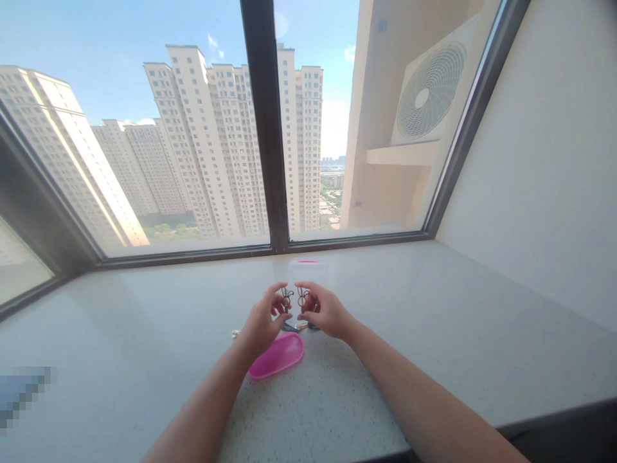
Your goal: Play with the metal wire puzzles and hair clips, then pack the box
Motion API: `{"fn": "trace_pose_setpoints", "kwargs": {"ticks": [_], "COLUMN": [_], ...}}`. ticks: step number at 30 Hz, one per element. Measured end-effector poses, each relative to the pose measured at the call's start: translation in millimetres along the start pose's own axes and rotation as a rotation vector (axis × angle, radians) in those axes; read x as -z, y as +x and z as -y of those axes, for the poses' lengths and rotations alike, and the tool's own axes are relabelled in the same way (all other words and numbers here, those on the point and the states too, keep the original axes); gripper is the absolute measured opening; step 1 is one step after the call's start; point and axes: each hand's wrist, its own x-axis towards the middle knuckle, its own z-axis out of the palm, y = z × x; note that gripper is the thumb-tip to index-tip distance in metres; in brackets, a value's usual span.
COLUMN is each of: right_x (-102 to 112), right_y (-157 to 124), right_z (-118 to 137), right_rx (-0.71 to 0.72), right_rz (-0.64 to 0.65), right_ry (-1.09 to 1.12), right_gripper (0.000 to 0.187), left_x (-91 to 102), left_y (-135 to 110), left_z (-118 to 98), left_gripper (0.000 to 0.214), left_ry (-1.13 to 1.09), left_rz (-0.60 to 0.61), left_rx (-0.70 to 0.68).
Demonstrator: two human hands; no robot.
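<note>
My left hand (268, 316) pinches a small brown piece with thin looped outlines, like rabbit ears (286, 299), between thumb and fingertips. A similar brown looped piece (303, 299) is held upright in my right hand (329, 311), also between thumb and fingertips. The two pieces face each other with a narrow gap between them. Just below my left hand lies a pink oval tray or lid (278, 357), partly covered by the hand and forearm. Small dark and metallic items (301, 326) rest on the surface under my hands; their kind is too small to tell.
Behind my hands stands a clear box with some pink (308, 265). A small white item (236, 334) lies left of my left hand. The pale speckled sill (308, 411) meets a dark window frame (277, 238) and a white wall (540, 180). A blurred bluish patch (22, 389) shows lower left.
</note>
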Motion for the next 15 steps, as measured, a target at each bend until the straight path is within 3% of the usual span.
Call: {"fn": "trace_pose_setpoints", "kwargs": {"ticks": [15], "right_x": [-0.3], "right_y": [0.3], "right_z": [-3.6], "right_rx": [-0.006], "right_rz": [0.031], "right_ry": [-0.023], "right_gripper": [0.063], "left_x": [-0.3], "left_y": [0.7], "left_z": [-0.4], "left_gripper": [0.053], "left_ry": [0.000], "left_rz": [0.012], "left_rx": [0.000]}}
